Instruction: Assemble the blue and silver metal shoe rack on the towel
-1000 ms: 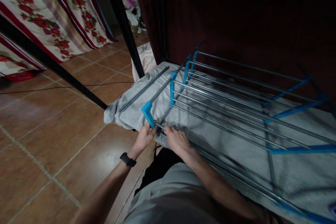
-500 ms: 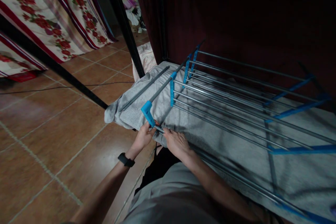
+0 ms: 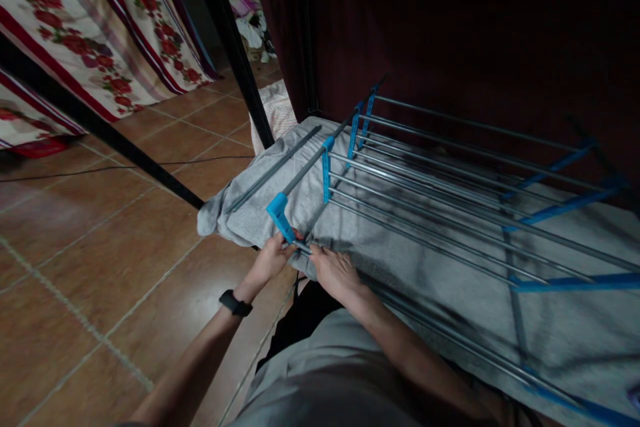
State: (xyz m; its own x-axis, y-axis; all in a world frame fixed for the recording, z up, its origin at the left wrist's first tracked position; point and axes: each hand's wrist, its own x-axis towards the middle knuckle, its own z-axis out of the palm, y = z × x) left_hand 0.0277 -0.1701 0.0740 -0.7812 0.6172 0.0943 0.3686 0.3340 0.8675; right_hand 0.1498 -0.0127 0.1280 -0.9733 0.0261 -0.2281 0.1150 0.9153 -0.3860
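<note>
A rack of grey metal tubes (image 3: 415, 180) with blue plastic brackets (image 3: 327, 170), like a clothes drying rack, lies across a grey cloth. A blue corner joint (image 3: 281, 215) caps the near end of its side tube (image 3: 306, 167). My left hand (image 3: 274, 257) is closed around the lower end of that joint. Just to the right, my right hand (image 3: 333, 267) grips a short grey metal tube (image 3: 303, 247) that meets the joint. My fingers partly hide where tube and joint meet. Above my left hand, a loose grey tube (image 3: 273, 170) rests on the cloth.
The grey cloth (image 3: 565, 327) covers a low surface in a black metal frame (image 3: 240, 53). More tubes (image 3: 450, 333) lie along the near edge. A dark panel (image 3: 450, 20) stands behind. A flowered curtain (image 3: 115, 33) hangs over the tiled floor (image 3: 115, 240), where a cable (image 3: 125, 166) runs.
The view has shifted very slightly. Both hands keep their hold on the joint and the short tube, with no clear movement between them.
</note>
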